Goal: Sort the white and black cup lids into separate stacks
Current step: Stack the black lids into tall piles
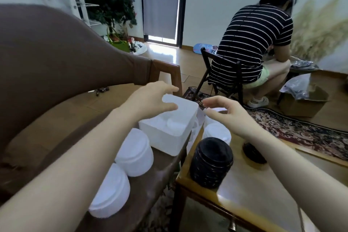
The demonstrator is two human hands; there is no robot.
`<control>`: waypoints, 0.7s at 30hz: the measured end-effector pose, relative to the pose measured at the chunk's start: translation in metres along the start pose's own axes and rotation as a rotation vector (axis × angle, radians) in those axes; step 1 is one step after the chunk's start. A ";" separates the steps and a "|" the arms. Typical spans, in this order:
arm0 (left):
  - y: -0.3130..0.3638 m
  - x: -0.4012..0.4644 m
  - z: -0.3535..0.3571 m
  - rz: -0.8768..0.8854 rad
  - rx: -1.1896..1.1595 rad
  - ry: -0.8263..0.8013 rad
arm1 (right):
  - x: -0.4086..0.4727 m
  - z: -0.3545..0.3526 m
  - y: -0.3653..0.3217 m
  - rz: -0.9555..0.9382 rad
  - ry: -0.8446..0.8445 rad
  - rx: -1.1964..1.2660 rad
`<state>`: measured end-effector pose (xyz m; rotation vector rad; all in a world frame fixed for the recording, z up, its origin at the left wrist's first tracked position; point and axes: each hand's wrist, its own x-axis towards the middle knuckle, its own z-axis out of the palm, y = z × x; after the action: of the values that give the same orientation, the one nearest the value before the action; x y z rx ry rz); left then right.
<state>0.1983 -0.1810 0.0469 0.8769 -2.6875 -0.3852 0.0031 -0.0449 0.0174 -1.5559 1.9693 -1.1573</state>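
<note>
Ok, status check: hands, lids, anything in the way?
Left hand and right hand open over white bin, holding nothing. Black lid stack on table, white stacks on chair. Nothing in the way.

Black lid stack (211,162) upright on table; white lid stacks (134,151) on seat.

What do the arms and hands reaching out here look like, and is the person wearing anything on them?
Both forearms are bare as far as the view shows: no sleeves, gloves, watch or rings visible. The left hand and right hand are uncovered too, though motion blur hides any fine detail.
</note>
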 end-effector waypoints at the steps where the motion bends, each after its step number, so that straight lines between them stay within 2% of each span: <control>1: -0.009 0.004 -0.003 -0.016 0.037 -0.060 | 0.010 0.004 -0.004 -0.029 -0.053 -0.037; 4: -0.036 0.010 -0.002 -0.030 0.114 -0.186 | 0.038 0.017 -0.007 -0.093 -0.192 -0.192; 7: -0.055 0.013 0.007 -0.026 0.010 -0.214 | 0.064 0.030 -0.002 -0.100 -0.296 -0.319; 10: -0.060 0.020 0.022 0.008 -0.030 -0.277 | 0.089 0.043 0.002 -0.074 -0.500 -0.423; 13: -0.060 0.029 0.032 0.004 -0.086 -0.261 | 0.111 0.059 0.003 -0.019 -0.689 -0.556; 17: -0.070 0.031 0.040 -0.049 -0.018 -0.181 | 0.129 0.081 0.002 -0.026 -0.761 -0.787; 21: -0.081 0.027 0.046 -0.078 0.076 -0.228 | 0.138 0.096 0.008 -0.085 -0.777 -0.952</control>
<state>0.2046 -0.2530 -0.0178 1.0182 -2.8993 -0.4260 0.0232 -0.2079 -0.0191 -2.0543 1.9138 0.4920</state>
